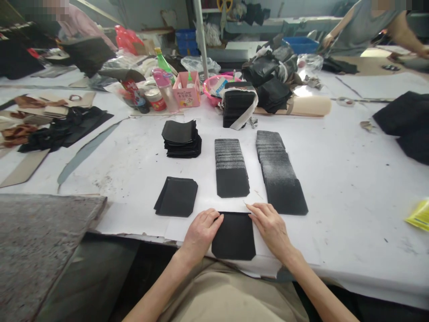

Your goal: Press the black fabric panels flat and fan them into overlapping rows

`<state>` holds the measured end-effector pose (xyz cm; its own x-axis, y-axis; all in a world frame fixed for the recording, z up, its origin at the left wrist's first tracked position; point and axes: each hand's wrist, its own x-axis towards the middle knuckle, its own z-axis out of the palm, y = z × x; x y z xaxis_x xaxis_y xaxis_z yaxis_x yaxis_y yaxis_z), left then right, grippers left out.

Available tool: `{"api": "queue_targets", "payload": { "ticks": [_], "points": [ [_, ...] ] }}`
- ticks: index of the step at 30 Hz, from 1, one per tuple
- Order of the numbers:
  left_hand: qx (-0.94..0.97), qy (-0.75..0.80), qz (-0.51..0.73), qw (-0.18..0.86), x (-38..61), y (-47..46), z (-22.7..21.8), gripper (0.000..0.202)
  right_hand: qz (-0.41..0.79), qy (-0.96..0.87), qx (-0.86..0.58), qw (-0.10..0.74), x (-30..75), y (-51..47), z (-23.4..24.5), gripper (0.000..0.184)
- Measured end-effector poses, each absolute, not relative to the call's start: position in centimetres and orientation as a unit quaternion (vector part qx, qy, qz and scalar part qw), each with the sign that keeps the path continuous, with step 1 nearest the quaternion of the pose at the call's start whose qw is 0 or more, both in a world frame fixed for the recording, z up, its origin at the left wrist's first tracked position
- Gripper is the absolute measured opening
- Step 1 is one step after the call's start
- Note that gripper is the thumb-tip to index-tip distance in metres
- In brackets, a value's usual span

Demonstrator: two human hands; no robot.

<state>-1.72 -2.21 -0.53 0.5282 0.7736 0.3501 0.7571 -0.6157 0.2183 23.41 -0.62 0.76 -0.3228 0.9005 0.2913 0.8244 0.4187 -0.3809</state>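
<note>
A black square piece with cut corners [233, 237] lies flat at the table's front edge, directly before me. My left hand [203, 228] pinches its upper left corner between thumb and fingers. At the upper right corner, my right hand [271, 229] grips the same piece, thumb and fingers closed along the edge. Just beyond are a fanned row of black pieces with greyish edges [232, 182] and a longer fanned row [286, 197] to its right. To the left rest a few flat black pieces [177, 197], with a taller stack of black pieces [182, 138] behind them.
A strapped black bundle [237, 105] stands farther back, near a pink basin [212, 87], a pink box [187, 91] and a pink-lidded bottle [166, 91]. Black scraps [67, 127] lie left; a yellow packet [418, 215] lies right. Two people work across the table.
</note>
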Motion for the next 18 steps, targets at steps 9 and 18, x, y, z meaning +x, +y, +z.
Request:
{"api": "queue_targets", "payload": {
  "ticks": [9,18],
  "points": [
    [0.819,0.484,0.284,0.122,-2.8,-2.8,-0.4,0.027,0.169,-0.796,-0.566,0.128,21.4,1.5,2.1,0.012],
    [0.843,0.474,0.238,0.085,-0.7,-1.4,2.3,0.01,0.327,-0.773,-0.506,0.201,21.5,1.3,3.9,0.014]
  ]
}}
